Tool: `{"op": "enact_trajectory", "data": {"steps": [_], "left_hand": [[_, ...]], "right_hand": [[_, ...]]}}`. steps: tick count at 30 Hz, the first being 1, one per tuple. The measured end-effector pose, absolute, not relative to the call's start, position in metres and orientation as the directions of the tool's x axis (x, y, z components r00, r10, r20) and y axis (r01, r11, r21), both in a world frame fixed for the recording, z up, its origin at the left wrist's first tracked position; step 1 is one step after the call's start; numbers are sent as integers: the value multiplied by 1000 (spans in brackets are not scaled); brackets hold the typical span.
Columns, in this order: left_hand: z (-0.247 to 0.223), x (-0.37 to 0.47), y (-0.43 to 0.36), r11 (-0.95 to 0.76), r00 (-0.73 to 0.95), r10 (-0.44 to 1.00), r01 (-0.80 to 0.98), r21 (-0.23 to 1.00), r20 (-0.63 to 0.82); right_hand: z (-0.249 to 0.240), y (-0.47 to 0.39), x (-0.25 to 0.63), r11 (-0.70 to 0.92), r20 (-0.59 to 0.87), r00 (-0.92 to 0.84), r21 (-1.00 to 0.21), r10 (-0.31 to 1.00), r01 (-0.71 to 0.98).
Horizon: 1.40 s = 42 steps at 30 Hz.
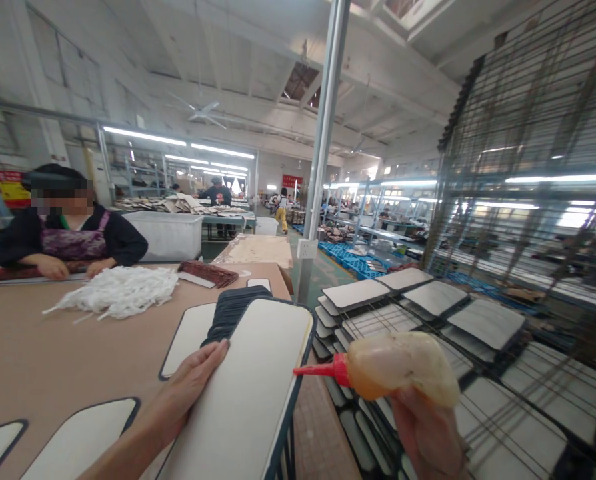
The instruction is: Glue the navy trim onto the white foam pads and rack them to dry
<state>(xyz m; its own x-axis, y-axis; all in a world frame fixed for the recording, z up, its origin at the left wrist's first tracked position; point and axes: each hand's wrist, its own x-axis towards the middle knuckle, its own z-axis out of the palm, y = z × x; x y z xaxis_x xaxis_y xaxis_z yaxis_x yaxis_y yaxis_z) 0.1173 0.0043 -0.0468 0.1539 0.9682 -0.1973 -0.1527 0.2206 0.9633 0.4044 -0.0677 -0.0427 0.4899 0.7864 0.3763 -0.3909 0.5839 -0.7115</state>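
Note:
My left hand grips the left edge of a cream panel with rounded corners and a dark border, thumb on its face. The panel is held up at a tilt over the table. My right hand is wrapped round a squeeze glue bottle with amber liquid inside, lying nearly level. Its red nozzle tip meets the panel's right edge, where a thin yellowish line shows along the border. Behind the panel stands a stack of dark-edged pieces. Another cream panel lies on the table beside it.
More panels lie on the brown table. White strips are heaped near a person working across the table. To my right, wire racks hold several panels, near a metal post and upright wire grids.

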Motion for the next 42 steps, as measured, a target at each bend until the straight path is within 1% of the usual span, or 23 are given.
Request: {"op": "enact_trajectory", "data": {"steps": [3,8,17,21,26,32,38,42], "left_hand": [[-46,118,6,230,174,964,-181,956,-199],[-43,120,12,244,175,963,-228,943,-207],[-39,121,21,236,145,968,-227,945,-206],[-32,124,26,252,129,965,-204,946,-229],[-28,128,34,279,165,954,-185,942,-250],[-29,133,48,269,181,954,-165,949,-239],[-23,143,61,266,185,954,-152,952,-237],[-17,151,64,271,193,951,-144,952,-242]], "right_hand": [[-45,-67,406,567,373,461,-712,805,-414],[-53,-66,412,525,397,362,-752,843,-398],[-48,-71,407,496,322,421,-762,848,-416],[-46,-74,407,497,338,404,-769,850,-402],[-40,-80,408,495,360,365,-767,859,-409],[-42,-85,412,455,285,401,-775,871,-439],[-37,-93,413,402,210,443,-823,871,-401],[-33,-99,414,389,152,503,-826,851,-408]]}}
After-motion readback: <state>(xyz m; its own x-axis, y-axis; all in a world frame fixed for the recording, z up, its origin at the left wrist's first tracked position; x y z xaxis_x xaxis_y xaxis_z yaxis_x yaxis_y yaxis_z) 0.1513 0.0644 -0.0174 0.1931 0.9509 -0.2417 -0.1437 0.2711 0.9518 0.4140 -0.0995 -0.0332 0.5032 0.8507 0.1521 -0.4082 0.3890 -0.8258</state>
